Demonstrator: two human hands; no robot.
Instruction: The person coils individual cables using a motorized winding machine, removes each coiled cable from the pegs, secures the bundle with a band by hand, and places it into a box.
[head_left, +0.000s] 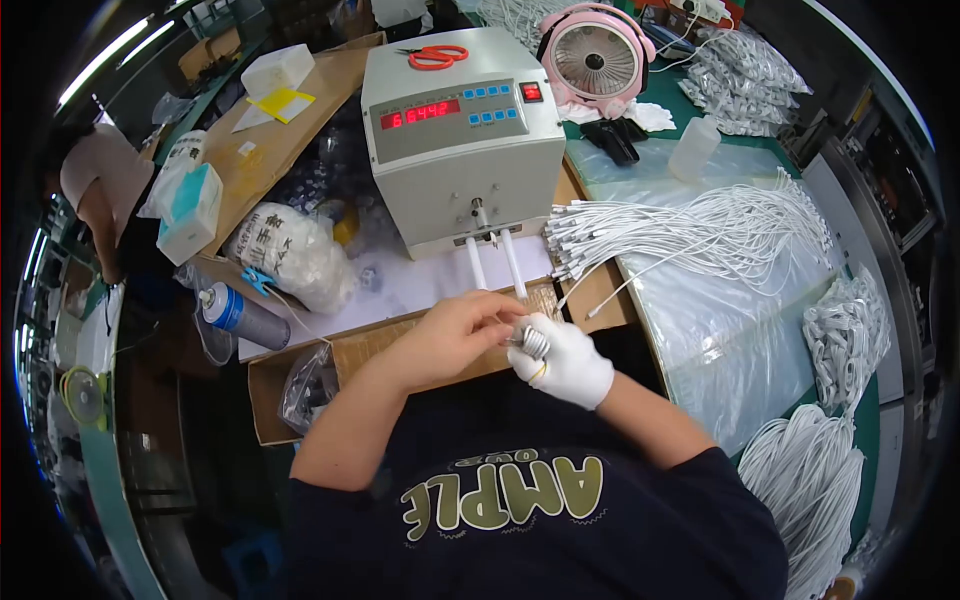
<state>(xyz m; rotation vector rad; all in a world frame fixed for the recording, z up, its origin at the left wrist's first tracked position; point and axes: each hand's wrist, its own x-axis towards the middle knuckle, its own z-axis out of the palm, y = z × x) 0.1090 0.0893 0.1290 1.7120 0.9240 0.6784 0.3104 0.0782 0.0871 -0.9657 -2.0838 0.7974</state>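
My right hand (pixel 572 368), in a white glove, is closed around a small silver-white ribbed bundle (pixel 536 343); its exact kind is hard to make out. Beside it, my bare left hand (pixel 458 335) has its fingers curled together, with the tips meeting the bundle and the glove. Whether those fingers pinch anything is hidden. Just beyond both hands stands a grey machine (pixel 465 185) with a red digital display and blue buttons. Two white tubes (pixel 513 262) slope down from its front toward my hands.
White cables (pixel 690 235) lie bunched at right, on plastic sheeting (pixel 690 370). Red-handled scissors (pixel 437 57) rest on the machine. A pink fan (pixel 597 62) stands behind. At left are a spray can (pixel 245 315), a stuffed plastic bag (pixel 290 255) and another person (pixel 110 190).
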